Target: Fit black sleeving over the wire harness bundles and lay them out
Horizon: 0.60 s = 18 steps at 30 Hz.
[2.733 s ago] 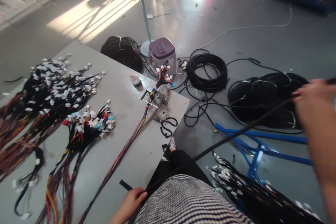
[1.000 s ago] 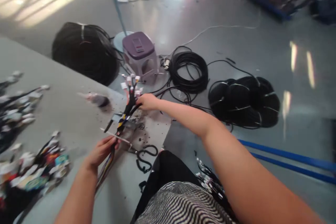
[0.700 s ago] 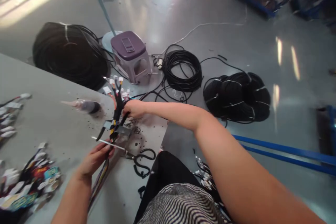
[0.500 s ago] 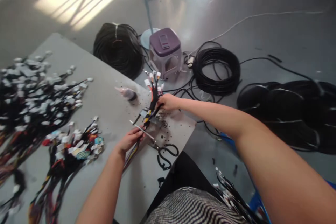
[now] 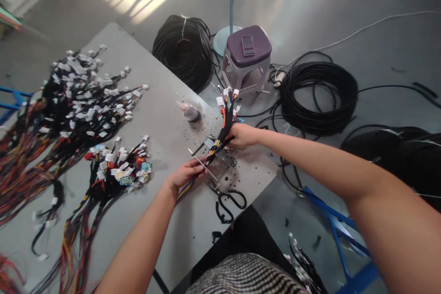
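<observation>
A wire harness [image 5: 226, 121], wrapped partly in black tape and tipped with white connectors, runs slantwise over the table's near corner. My left hand [image 5: 189, 172] is closed round its lower strands of yellow, purple and dark wire. Higher up, my right hand [image 5: 242, 135] grips the black wrapped part, its fingertips partly hidden behind the wires. Black-handled scissors [image 5: 225, 200] lie beside my left hand, near a small metal stand [image 5: 220, 165] under the harness. Beyond them stands a small bottle [image 5: 189, 111] with a pale nozzle.
Piles of harnesses [image 5: 89, 87] cover the left of the grey table [image 5: 161, 234], with a smaller bunch [image 5: 117, 170] nearer. On the floor are black tubing coils [image 5: 182, 50], another coil [image 5: 319, 96] and a purple-topped stool [image 5: 248, 48]. A blue metal frame [image 5: 339, 239] stands at right.
The view has shifted, so the table and floor things appear further right. Both hands keep their hold on the harness, with little change in their positions on it.
</observation>
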Available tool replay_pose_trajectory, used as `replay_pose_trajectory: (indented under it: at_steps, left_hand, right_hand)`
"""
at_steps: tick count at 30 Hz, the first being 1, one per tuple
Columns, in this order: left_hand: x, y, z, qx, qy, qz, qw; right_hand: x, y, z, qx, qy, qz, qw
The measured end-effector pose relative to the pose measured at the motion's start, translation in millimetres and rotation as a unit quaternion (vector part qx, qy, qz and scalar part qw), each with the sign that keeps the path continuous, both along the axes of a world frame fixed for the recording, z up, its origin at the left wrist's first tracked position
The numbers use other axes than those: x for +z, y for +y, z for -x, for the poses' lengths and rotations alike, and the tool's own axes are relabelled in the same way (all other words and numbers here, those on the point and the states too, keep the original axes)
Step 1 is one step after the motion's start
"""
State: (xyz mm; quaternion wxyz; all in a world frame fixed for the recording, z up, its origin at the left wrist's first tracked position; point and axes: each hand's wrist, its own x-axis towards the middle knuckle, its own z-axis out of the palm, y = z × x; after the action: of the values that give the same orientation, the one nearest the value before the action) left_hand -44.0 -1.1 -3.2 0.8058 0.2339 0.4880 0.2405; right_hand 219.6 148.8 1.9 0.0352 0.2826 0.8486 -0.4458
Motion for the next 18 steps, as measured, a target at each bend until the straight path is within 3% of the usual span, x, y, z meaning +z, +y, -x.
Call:
replay_pose_trajectory:
  at_steps: [4,10,15,18]
  left_hand:
    - [1.7,-0.5,-1.7,0.011,-0.009,-0.006,1.0]
    - [8.1,2.7,-7.0,-0.021,-0.034,-0.009,0.999]
    - [9.0,-4.0,-8.4,-0.003,-0.019,-0.02,1.0]
    - [10.4,-8.2,-11.2,-0.004,-0.016,-0.035,0.999]
  right_hand:
    - [0.3,-1.9,10.5,0.016,-0.005,0.036,0.999]
    - [15.6,-26.4,37.4,0.125,-0.098,-0.158,0.974]
    - [8.0,-16.5,19.5,0.066,-0.141,-0.221,0.963]
    - [-0.8,-21.4,24.9,0.068,-0.12,-0.222,0.965]
